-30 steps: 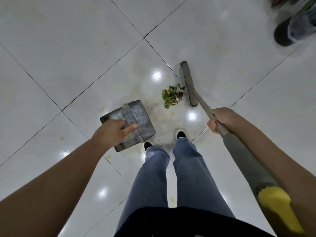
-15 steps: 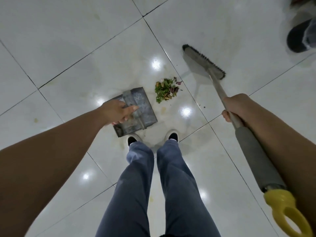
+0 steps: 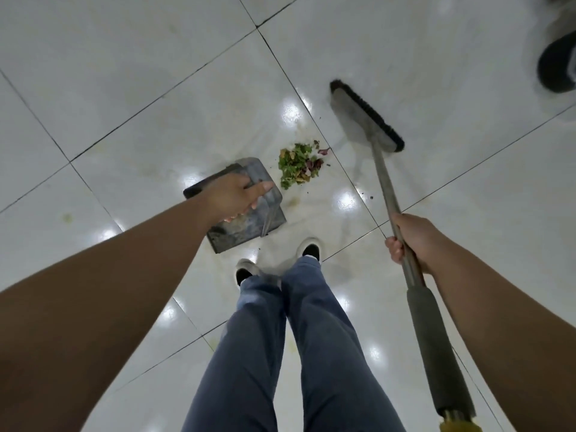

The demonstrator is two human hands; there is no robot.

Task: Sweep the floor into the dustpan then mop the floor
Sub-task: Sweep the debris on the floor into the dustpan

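A grey metal dustpan lies on the white tiled floor just ahead of my feet. My left hand grips its handle from above, thumb stretched forward. Right of the pan sits a small pile of green and reddish scraps. My right hand grips the metal shaft of a long broom. The broom head, with black bristles, stands on the floor to the right of the pile and apart from it. The lower shaft has a grey foam sleeve and a yellow end.
A few dark crumbs lie right of the pile, near a tile joint. A dark round object, blurred, sits at the top right edge. My two legs in blue trousers and white shoes stand directly behind the dustpan.
The broom head has swung away from the pile to the right and turned across. My left hand and the dustpan have edged closer to the scraps. The view has shifted.
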